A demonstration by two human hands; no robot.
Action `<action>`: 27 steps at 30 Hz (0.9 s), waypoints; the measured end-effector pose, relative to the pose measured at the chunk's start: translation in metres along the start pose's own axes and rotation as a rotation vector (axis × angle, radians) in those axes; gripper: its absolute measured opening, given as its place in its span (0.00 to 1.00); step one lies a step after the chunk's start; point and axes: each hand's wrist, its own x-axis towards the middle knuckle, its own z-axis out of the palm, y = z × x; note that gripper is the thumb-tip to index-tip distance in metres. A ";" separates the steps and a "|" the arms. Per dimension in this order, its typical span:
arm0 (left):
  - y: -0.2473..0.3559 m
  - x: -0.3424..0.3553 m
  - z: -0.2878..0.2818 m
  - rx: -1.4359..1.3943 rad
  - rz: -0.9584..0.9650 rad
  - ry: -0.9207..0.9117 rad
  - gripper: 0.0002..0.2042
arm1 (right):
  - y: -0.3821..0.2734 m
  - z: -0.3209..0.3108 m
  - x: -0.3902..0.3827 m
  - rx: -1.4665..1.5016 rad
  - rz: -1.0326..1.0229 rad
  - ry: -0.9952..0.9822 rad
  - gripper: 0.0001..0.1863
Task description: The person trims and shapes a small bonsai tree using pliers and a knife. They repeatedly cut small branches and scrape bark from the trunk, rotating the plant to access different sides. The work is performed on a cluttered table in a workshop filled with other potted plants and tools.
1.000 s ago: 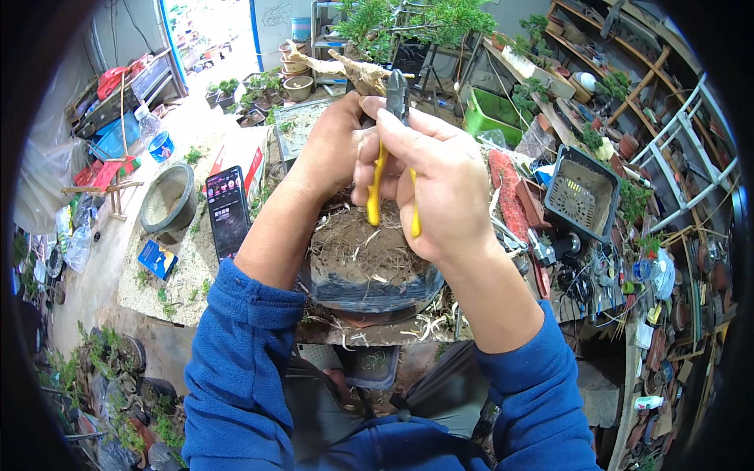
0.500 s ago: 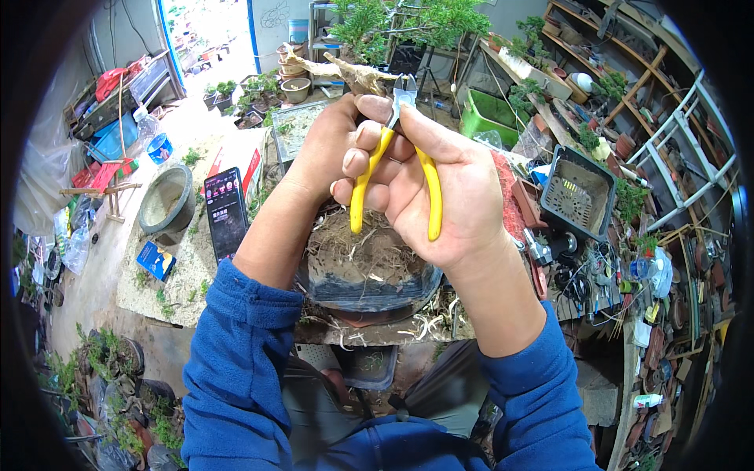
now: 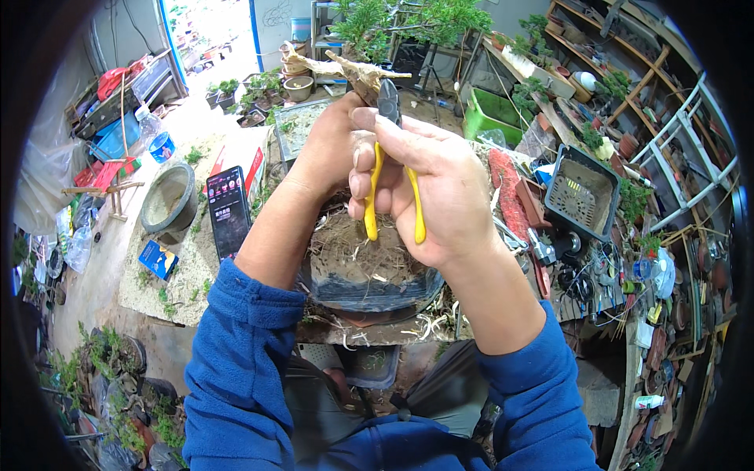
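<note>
My left hand (image 3: pixel 330 145) is closed on the pale, stripped branch (image 3: pixel 361 72) of a bonsai tree with green foliage (image 3: pixel 408 22), near its base. My right hand (image 3: pixel 440 188) holds yellow-handled cutters (image 3: pixel 373 196), their dark head raised against the wood; whether the jaws touch it I cannot tell. The right thumb lies along the tool, and the fingers curl round the handles. Below both hands is a dark pot (image 3: pixel 369 289) holding soil and loose roots (image 3: pixel 369 259), with light shavings along the bench edge around it.
On the left are a phone (image 3: pixel 228 212), grey pot (image 3: pixel 169 198), blue packet (image 3: pixel 157 260) and bottle (image 3: pixel 148 125). On the right are a black basket (image 3: pixel 581 192), a green bin (image 3: pixel 493 116), tools, cords and crowded wooden shelves (image 3: pixel 636 55). A door stands at the back.
My right hand opened wider with the handles spread half a second ago, and has now closed round them again, turning the cutters' head. My left hand has hardly moved.
</note>
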 end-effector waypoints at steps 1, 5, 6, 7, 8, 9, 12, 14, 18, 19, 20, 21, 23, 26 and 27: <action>-0.001 0.000 0.000 0.025 0.040 0.001 0.22 | -0.001 0.000 -0.002 -0.014 0.006 0.013 0.18; -0.003 -0.003 0.001 0.002 0.104 -0.017 0.20 | -0.017 -0.006 -0.008 -0.170 0.055 0.050 0.16; -0.003 -0.003 0.002 0.003 0.091 -0.006 0.20 | -0.023 -0.008 -0.008 -0.283 0.055 0.030 0.14; -0.003 -0.003 0.002 0.047 0.135 -0.001 0.19 | -0.030 -0.011 -0.006 -0.408 0.061 0.021 0.13; -0.003 -0.002 0.003 0.055 0.077 -0.003 0.19 | -0.037 -0.013 -0.004 -0.532 0.063 0.007 0.13; -0.003 0.000 0.004 0.045 0.050 -0.003 0.19 | -0.044 -0.015 -0.001 -0.627 0.046 0.010 0.12; -0.003 0.002 0.007 0.099 0.149 0.041 0.19 | -0.067 -0.018 0.006 -0.715 0.113 -0.005 0.12; -0.001 0.002 0.007 0.123 0.101 0.043 0.20 | -0.080 -0.015 0.010 -0.855 0.172 -0.019 0.13; 0.005 -0.003 0.005 0.121 0.010 0.018 0.20 | -0.099 0.000 0.013 -1.088 0.211 -0.059 0.15; 0.007 -0.004 0.005 0.086 -0.046 -0.016 0.19 | -0.105 0.004 0.014 -1.316 0.195 -0.045 0.15; 0.009 -0.004 0.005 0.092 -0.015 -0.001 0.19 | -0.107 0.008 0.016 -1.339 0.215 -0.019 0.16; 0.010 -0.005 0.006 0.098 0.017 0.015 0.19 | -0.109 0.011 0.016 -1.294 0.238 -0.044 0.16; 0.012 -0.006 0.006 0.171 0.050 0.051 0.18 | -0.111 0.013 0.017 -1.256 0.206 -0.024 0.18; 0.012 -0.007 0.005 0.139 0.022 0.005 0.19 | -0.115 0.015 0.027 -1.838 -0.206 -0.520 0.19; 0.011 -0.007 0.004 0.142 -0.029 -0.023 0.18 | -0.112 0.012 0.025 -1.524 0.066 -0.203 0.20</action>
